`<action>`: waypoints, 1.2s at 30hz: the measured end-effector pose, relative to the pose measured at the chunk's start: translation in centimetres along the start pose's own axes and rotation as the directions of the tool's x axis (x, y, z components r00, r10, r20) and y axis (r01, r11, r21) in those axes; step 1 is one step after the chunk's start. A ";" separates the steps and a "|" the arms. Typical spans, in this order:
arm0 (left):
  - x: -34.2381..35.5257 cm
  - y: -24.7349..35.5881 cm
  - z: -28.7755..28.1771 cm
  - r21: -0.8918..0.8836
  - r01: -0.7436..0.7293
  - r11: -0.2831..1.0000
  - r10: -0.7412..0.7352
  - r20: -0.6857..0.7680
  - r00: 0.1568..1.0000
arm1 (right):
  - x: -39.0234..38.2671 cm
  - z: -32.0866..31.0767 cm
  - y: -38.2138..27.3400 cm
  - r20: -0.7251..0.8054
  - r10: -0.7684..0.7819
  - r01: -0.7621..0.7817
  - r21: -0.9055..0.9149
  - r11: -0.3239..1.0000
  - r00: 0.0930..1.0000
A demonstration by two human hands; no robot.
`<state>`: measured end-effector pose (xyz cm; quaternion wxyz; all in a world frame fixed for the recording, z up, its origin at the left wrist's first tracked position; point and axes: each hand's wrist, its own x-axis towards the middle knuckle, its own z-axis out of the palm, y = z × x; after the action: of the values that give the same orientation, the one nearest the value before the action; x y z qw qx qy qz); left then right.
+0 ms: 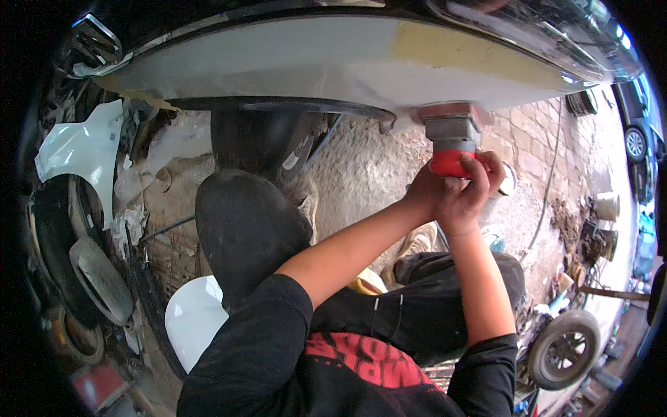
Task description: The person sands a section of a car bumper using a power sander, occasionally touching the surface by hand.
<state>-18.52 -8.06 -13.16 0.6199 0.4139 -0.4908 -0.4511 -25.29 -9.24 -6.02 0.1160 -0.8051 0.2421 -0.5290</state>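
My left hand (432, 193) and my right hand (474, 182) are wrapped round a power sander (451, 161) with a red top and grey body. Its pad (455, 111) rests against the lower edge of a grey-primed car body panel (292, 59), which has a pale yellow patch (472, 52) toward the right. Much of my left hand is hidden behind the tool and my right hand, whose fingers curl over the red part. Both forearms reach up from the lower edge of the view.
A black wheel arch (243, 132) is below the panel. Loose white panels (83, 153) and tyres (62, 250) lie at left, with a wheel (563, 347) and buckets (608, 207) at right. My bent legs (243, 229) are on rough paving (521, 135). A car (636, 142) stands far right.
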 end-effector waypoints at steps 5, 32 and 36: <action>-0.1 2.9 0.2 0.318 -0.047 0.947 0.056 -0.021 0.998 | -0.2 -0.5 0.2 0.007 0.043 -0.042 -0.074 0.996 0.999; -0.2 4.0 -0.5 0.408 0.001 0.913 0.034 -0.079 0.996 | 0.4 0.0 0.4 -0.087 0.049 -0.047 0.026 0.999 0.995; -0.7 2.0 -0.7 0.400 0.042 0.915 -0.001 -0.102 0.995 | -0.8 0.2 1.0 0.003 0.095 -0.095 0.037 0.995 0.995</action>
<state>-17.59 -6.79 -11.55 0.5403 0.5597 -0.5369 -0.3264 -25.58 -9.69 -7.18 0.1562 -0.7907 0.2700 -0.5267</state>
